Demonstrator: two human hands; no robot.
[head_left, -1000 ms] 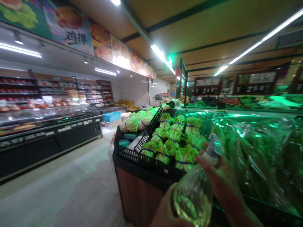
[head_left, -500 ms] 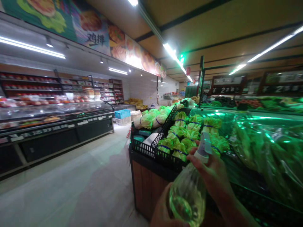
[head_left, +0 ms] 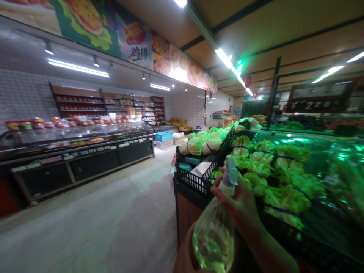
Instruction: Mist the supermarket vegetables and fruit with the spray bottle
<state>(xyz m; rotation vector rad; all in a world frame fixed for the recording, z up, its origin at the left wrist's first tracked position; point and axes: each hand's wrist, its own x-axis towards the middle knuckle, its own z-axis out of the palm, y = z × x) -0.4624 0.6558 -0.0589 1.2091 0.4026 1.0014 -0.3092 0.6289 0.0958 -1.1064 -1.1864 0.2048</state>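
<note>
A clear spray bottle (head_left: 214, 231) with a pale nozzle head (head_left: 229, 172) is held upright, slightly tilted, low in the middle of the view. My left hand (head_left: 186, 252) wraps round its lower body, partly cut off by the bottom edge. My right hand (head_left: 237, 197) is closed round the neck just under the nozzle. Behind the bottle lie bundles of green lettuce (head_left: 260, 163) tied with purple bands, in a black crate. Paler bundled vegetables (head_left: 192, 146) sit farther back, past the crate's slatted side (head_left: 220, 151).
The wood-sided produce stand (head_left: 189, 212) fills the right side, with bagged greens (head_left: 348, 182) and a price sign (head_left: 318, 100) above. A grey floor aisle (head_left: 127, 216) runs along it to a glass-topped counter (head_left: 110, 155). Blue and white crates (head_left: 164, 136) stand on the floor ahead.
The view has swung left, so the stand and counter sit farther right in the picture. Both hands still hold the spray bottle, which has shifted a little left across the lettuce.
</note>
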